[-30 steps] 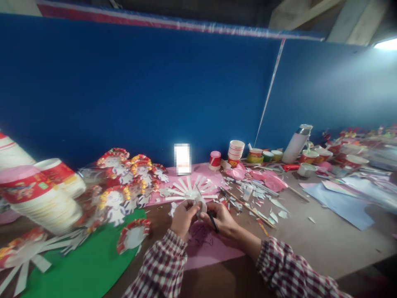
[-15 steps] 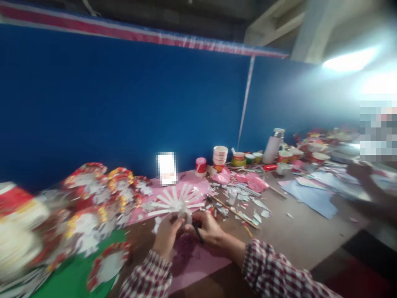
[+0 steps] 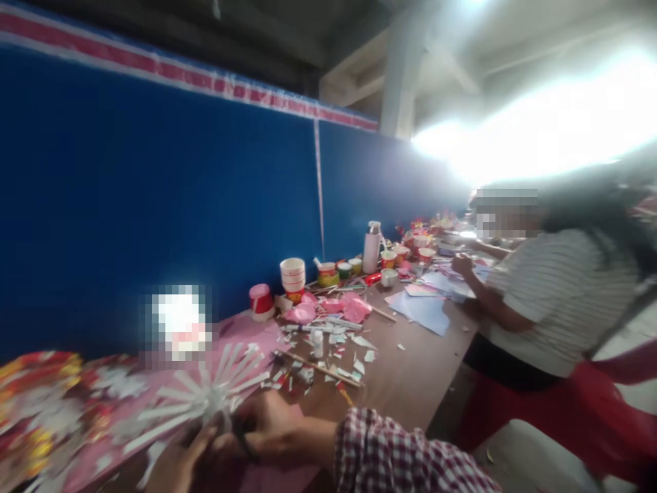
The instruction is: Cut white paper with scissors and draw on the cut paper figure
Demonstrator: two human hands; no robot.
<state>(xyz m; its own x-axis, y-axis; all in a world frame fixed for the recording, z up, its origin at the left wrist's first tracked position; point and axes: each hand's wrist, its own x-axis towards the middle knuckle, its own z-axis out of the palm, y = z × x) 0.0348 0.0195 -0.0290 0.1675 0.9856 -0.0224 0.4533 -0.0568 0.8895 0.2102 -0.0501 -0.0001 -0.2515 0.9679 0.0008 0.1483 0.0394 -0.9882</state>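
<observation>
My left hand (image 3: pixel 187 455) is closed on a small piece of white paper (image 3: pixel 224 419), blurred, at the lower middle. Against it, my right hand (image 3: pixel 272 424) is wrapped round scissors, whose dark handle (image 3: pixel 242 438) shows at the fingers; the blades cannot be made out. Just beyond both hands, white paper strips (image 3: pixel 177 398) fan out over a pink sheet (image 3: pixel 233 329). My fingertips are partly smeared and overlap.
Paper scraps (image 3: pixel 354 342), a thin stick (image 3: pixel 323 370) and a small white bottle (image 3: pixel 318 344) lie to the right. Stacked paper cups (image 3: pixel 292 275) and a thermos (image 3: pixel 372 248) stand along the blue partition (image 3: pixel 154 171). A co-worker (image 3: pixel 554 294) sits at right; red-yellow paper decorations (image 3: pixel 41 397) lie left.
My view has swung to the right, so the table's things sit further left and the co-worker has come into sight. Both hands stay together, holding the paper and scissors.
</observation>
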